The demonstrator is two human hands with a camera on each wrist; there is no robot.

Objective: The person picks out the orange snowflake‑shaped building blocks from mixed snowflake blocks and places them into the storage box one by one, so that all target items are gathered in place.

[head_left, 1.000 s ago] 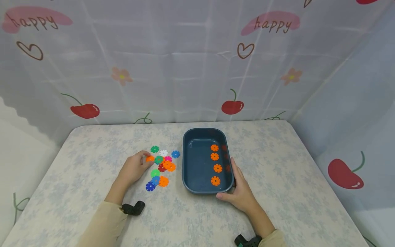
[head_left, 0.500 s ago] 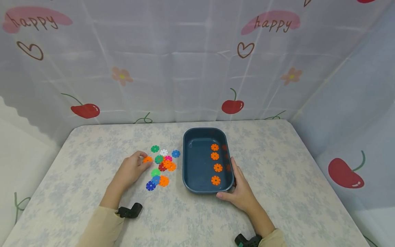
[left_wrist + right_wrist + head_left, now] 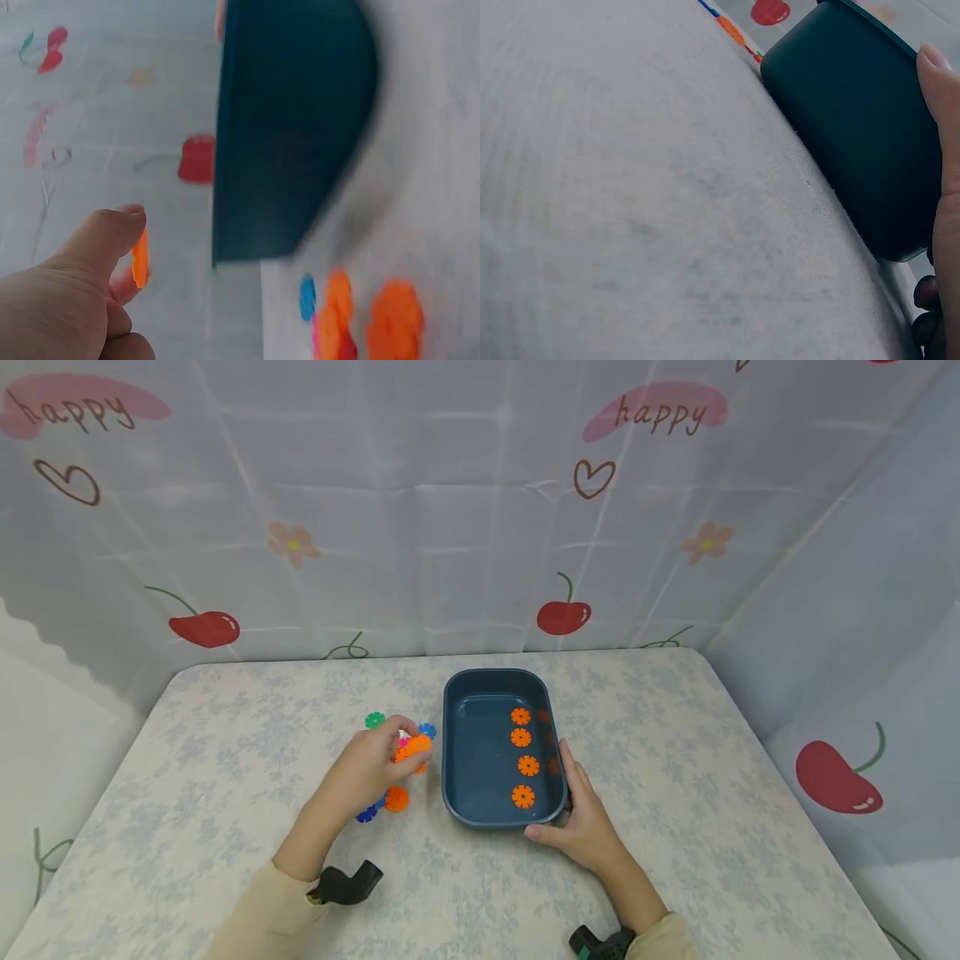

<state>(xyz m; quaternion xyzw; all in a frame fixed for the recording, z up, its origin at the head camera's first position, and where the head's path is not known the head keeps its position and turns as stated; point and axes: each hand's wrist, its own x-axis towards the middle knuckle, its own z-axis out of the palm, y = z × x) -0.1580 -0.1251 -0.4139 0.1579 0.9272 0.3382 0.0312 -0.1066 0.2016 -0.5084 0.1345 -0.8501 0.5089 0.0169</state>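
Observation:
My left hand (image 3: 366, 767) pinches an orange snowflake disc (image 3: 140, 259) between thumb and fingertip. It is over the scattered discs, left of a dark blue tray (image 3: 478, 777), and covers part of them in the head view. In the left wrist view the pinched disc shows edge-on, with the tray's side (image 3: 292, 150) beyond it. A column of several orange discs (image 3: 528, 766) lies along the right half of the tray floor. My right hand (image 3: 588, 831) grips the tray's near right corner, thumb (image 3: 936, 79) at the rim and fingers along the right side.
Around my left hand lie loose discs: a green one (image 3: 374, 720), a light blue one (image 3: 427, 730), an orange one (image 3: 397, 799) and a dark blue one (image 3: 367, 814). A printed curtain (image 3: 427, 527) hangs behind the patterned table (image 3: 645, 735).
My left hand has moved right with the orange disc, from the left edge of the scattered discs to over them, closer to the tray. My right hand stays at the tray corner.

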